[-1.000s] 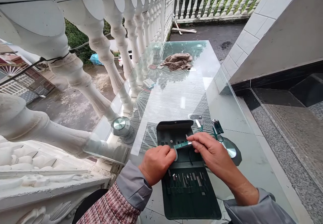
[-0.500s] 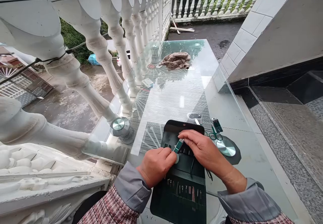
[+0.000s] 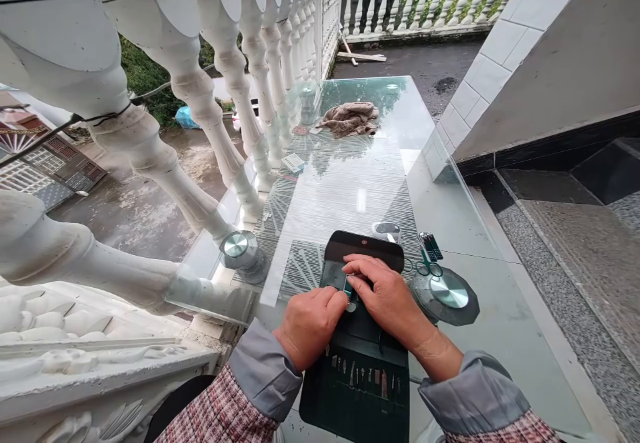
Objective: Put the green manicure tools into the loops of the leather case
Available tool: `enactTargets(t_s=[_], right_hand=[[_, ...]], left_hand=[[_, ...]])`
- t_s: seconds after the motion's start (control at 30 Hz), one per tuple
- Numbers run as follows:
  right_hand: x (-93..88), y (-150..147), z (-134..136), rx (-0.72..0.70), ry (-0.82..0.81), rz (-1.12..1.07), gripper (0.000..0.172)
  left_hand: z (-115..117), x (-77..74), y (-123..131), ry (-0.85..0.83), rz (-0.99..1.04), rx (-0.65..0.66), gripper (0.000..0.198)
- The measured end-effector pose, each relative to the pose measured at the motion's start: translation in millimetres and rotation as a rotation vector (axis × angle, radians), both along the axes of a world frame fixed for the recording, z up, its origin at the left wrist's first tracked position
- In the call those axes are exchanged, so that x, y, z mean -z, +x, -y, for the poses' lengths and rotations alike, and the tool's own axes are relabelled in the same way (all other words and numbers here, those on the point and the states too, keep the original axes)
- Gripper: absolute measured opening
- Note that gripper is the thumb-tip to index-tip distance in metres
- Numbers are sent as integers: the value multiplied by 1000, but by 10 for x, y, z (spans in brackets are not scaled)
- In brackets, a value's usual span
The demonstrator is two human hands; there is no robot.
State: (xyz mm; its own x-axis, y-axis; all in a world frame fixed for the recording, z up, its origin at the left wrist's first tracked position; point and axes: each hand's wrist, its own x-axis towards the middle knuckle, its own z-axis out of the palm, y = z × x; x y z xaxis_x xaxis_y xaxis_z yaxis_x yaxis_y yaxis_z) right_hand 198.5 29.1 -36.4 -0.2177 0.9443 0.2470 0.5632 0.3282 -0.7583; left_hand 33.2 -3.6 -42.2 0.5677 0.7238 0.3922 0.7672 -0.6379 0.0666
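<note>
A dark green manicure-kit case (image 3: 365,390) lies open on the glass table (image 3: 350,183) in front of me. Several small metal tools sit in loops in its lower half. My left hand (image 3: 310,320) is curled, its fingertips pinching the near end of a small green-handled tool (image 3: 349,288). My right hand (image 3: 383,293) lies over the upper half of the case, fingers pressed on the same tool against the elastic loops. Most of the tool is hidden under my fingers.
Green-handled scissors (image 3: 425,266) and a dark clipper (image 3: 431,245) lie right of the case, near a round metal table fitting (image 3: 447,291). A second fitting (image 3: 236,246) sits at the left. A brown cloth (image 3: 350,118) lies far back. White balusters (image 3: 220,90) line the left side.
The green tool has turned from lying crosswise to pointing up and down, and my right hand has slid left and down over it onto the case. The case has shifted slightly.
</note>
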Motion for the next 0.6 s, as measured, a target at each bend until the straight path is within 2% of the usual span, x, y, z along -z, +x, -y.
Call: enactTargets(t_s=[0.2,0.33,0.47,0.6], right_hand=[[-72,41,-60,83,-232,-43,26],[-41,59,-89,83,-349,-205,26],[14,21,-90,120,-401,-349,28],[39,-8,-85,150,-407,-380,29]], left_hand=[[4,8,8,0,28,-26,21],[1,21,9,28,44,-21,23],[-2,13,9,39,38,-12,23],[3,-18,6,41,17,-16,24]])
